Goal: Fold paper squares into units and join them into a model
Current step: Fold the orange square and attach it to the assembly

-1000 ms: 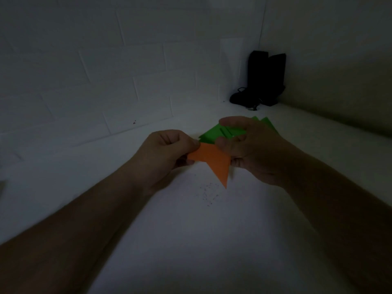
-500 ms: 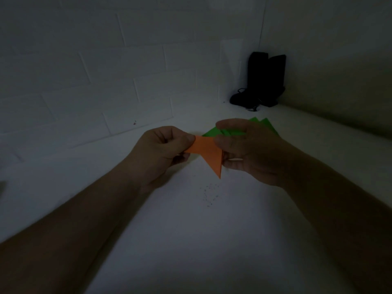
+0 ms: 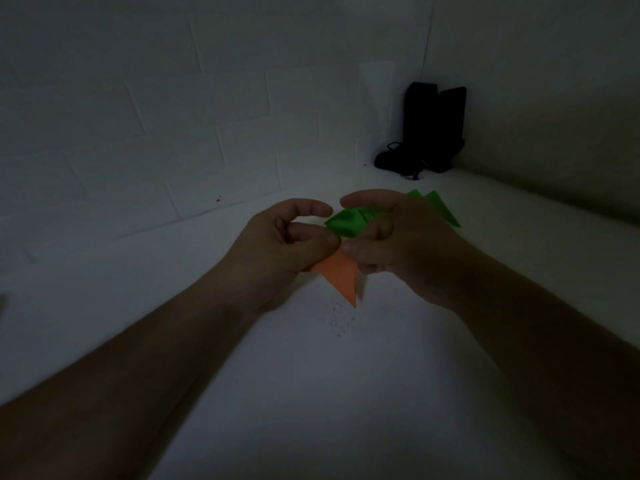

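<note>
Left hand (image 3: 287,244) pinching orange unit (image 3: 341,277) at its top | right hand (image 3: 391,244) gripping green unit (image 3: 348,221), thumb meeting orange | orange's long point hangs straight down from both grips, green just above | looks like joining underway

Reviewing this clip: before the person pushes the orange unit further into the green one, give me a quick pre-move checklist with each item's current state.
1. Left hand pinches the orange unit: ok.
2. Right hand grips the green unit: ok.
3. Both units held off the white table: ok.
4. Orange point free, hanging downward, not bent: ok.
5. Orange flap seated in a green pocket: cannot tell, thumbs cover the joint.
6. Green unit uncrushed: cannot tell; it looks puffed, and the light is dim.
</note>
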The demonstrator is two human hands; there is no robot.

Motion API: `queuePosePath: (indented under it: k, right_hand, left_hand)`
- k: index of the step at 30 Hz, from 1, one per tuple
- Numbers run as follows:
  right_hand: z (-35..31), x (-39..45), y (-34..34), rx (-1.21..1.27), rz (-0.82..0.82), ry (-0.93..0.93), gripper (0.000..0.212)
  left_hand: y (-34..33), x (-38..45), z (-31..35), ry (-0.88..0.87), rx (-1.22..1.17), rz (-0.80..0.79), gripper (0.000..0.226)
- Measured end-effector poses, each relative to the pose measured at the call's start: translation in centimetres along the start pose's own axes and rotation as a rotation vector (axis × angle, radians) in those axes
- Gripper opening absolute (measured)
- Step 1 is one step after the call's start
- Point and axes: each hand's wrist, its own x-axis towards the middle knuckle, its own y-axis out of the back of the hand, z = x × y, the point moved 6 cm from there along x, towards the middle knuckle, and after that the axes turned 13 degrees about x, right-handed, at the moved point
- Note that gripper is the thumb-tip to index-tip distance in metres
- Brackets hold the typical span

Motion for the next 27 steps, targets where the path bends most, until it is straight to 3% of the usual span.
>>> queuePosePath:
  k: [8,27]
  right_hand:
    - [-0.46,-0.25,-1.04,-0.054,-0.025,0.025,0.058]
    - [-0.34,-0.22,-0.31,-0.026,0.010,-0.034,0.066]
  left_hand:
    - [0.04,-0.02,0.55,-0.018,0.014,0.033,0.031]
    - [0.54,-0.12,0.30,0.000,0.120,-0.066,0.045]
